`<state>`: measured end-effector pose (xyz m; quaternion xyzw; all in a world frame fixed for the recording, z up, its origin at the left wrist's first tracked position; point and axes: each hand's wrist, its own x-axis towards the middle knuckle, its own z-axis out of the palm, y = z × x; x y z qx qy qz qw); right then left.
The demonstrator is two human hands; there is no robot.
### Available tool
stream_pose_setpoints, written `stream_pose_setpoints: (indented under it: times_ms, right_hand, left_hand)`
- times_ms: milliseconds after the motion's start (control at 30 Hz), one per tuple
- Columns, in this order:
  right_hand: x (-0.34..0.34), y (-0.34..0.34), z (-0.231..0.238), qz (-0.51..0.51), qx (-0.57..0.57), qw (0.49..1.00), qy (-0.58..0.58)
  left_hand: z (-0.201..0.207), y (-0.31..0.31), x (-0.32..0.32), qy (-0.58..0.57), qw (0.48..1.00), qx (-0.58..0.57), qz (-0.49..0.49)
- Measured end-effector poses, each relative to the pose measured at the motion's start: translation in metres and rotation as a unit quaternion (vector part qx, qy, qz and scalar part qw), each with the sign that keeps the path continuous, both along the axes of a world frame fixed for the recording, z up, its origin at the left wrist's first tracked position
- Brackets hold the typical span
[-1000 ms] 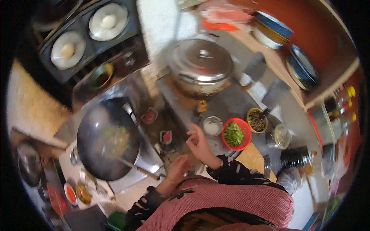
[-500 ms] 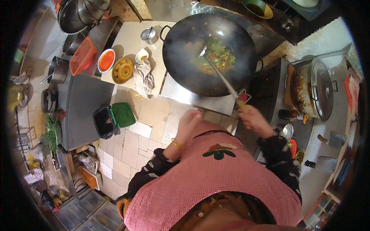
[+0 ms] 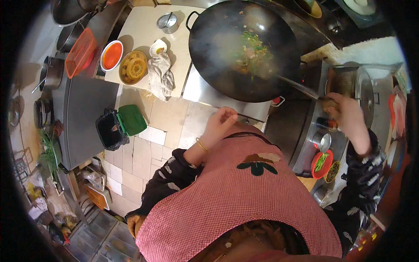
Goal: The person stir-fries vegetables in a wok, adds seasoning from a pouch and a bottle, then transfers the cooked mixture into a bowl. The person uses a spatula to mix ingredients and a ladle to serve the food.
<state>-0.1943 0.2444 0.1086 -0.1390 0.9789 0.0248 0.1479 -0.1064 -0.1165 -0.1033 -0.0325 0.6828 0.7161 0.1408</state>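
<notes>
My right hand [image 3: 351, 120], out to the right of the wok, is closed around the wooden grip of a long metal wok spatula [image 3: 301, 87]. Its shaft slants over the near right rim into the large black wok [image 3: 218, 70], and steam blurs its blade end. Chopped green vegetables mixed with paler pieces form the food [image 3: 257, 52] inside. Below the wok, in front of the pink checked apron, is my left hand [image 3: 218, 126], wearing a gold bangle. Its fingers are loosely bent and slightly apart, with nothing in them.
Left of the wok, the counter holds a metal cup [image 3: 167, 23], a brown patterned bowl [image 3: 133, 67], a white bowl of red liquid [image 3: 112, 56] and a crumpled cloth [image 3: 161, 76]. A lidded bin [image 3: 112, 129] stands on the floor. At right is a red bowl of greens [image 3: 322, 163].
My right hand has swung right with the spatula, whose shaft now crosses the wok's near right side. My left hand has shifted slightly up, and the whole view has shifted.
</notes>
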Motion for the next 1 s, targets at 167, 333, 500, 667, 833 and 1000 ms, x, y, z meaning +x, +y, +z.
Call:
stream_pose_setpoints:
  times_ms: [167, 333, 500, 667, 833, 1000]
  right_hand:
    - [-0.021, -0.049, -0.065, 0.068, -0.037, 0.996, 0.038]
    - [-0.008, -0.037, -0.01, 0.105, 0.009, 0.992, 0.067]
    - [-0.046, 0.003, 0.034, -0.016, -0.106, 0.988, -0.115]
    - [-0.037, -0.026, -0.025, 0.1, -0.133, 0.977, -0.133]
    - [-0.09, -0.033, -0.082, 0.036, -0.228, 0.969, -0.085]
    - [-0.146, 0.057, -0.041, -0.223, -0.474, 0.8, -0.291]
  left_hand:
    - [0.005, 0.0, 0.006, -0.013, 0.999, 0.011, 0.049]
    - [0.009, 0.005, 0.007, 0.011, 0.999, -0.012, 0.043]
    - [0.006, 0.007, 0.013, 0.01, 0.997, -0.021, 0.075]
    - [0.006, 0.014, 0.022, -0.067, 0.992, 0.0, 0.107]
    - [0.011, 0.021, 0.025, -0.019, 0.996, 0.025, 0.086]
    - [0.012, 0.016, 0.031, -0.036, 0.987, 0.024, 0.152]
